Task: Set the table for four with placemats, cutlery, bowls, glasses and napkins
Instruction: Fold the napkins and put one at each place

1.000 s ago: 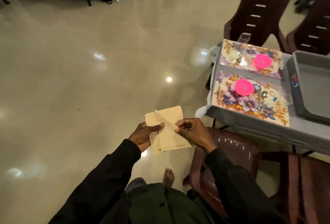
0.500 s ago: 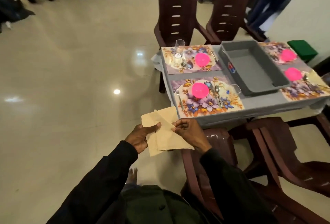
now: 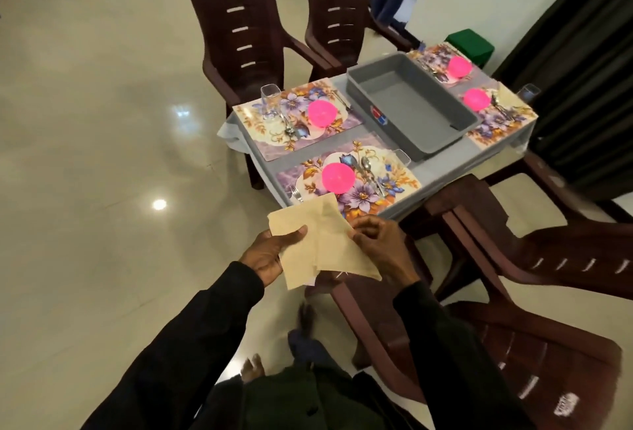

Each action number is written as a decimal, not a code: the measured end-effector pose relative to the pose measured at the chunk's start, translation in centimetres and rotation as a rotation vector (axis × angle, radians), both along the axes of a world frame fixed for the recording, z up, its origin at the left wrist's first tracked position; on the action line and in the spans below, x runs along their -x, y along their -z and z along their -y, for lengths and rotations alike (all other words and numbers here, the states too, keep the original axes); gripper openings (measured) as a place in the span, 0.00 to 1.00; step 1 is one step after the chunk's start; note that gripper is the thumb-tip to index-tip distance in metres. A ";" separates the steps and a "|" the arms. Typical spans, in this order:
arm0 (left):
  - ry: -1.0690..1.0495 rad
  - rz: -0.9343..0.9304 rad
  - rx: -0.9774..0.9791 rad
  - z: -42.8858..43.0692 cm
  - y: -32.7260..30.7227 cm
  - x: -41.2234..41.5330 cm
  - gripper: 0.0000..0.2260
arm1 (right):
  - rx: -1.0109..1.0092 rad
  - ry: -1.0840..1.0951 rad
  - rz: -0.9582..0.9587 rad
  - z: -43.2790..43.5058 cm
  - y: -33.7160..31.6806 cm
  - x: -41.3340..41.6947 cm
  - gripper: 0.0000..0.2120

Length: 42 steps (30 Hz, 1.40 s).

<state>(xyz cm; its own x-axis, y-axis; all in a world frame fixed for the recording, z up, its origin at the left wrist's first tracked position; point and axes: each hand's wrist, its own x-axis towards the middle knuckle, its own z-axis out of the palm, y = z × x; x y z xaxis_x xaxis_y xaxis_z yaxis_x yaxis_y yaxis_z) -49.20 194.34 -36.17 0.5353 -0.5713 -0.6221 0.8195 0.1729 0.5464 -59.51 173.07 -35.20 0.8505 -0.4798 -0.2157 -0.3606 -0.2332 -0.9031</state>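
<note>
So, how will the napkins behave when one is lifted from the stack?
Probably floppy: the napkins bend and hang past the left hand. Likely very light: the right hand holds one sheet by a pinch. The sheets lie fanned apart, so they may slide.

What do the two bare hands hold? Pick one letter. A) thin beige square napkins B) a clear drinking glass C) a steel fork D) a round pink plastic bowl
A: the left hand and the right hand both grip the thin beige square napkins.

The person wears long black sleeves [image 3: 191, 344], dark green garment [image 3: 308, 405].
</note>
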 end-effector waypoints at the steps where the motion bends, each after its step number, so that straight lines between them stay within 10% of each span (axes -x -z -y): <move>1: 0.006 -0.001 -0.008 0.6 0.1 -0.6 0.16 | -0.015 0.044 0.008 1.5 0.5 0.0 0.05; 11: 0.041 0.071 -0.125 7.4 1.5 -8.3 0.21 | 0.093 0.456 -0.198 21.4 9.2 -3.4 0.13; 23: 0.021 0.103 -0.249 11.9 3.7 -14.1 0.24 | -0.155 0.442 -0.208 38.2 13.6 -11.5 0.14; 42: -0.094 0.053 -0.287 14.3 3.8 -15.5 0.18 | 0.438 0.289 -0.127 34.3 22.0 -16.9 0.06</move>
<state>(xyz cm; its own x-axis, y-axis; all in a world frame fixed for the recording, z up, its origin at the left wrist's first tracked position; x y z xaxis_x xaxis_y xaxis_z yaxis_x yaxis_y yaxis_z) -33.71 180.09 -39.93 0.6135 -0.3227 -0.7207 0.7762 0.0787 0.6255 -42.59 138.81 -57.25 0.6508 -0.7584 -0.0359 -0.5661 -0.4532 -0.6886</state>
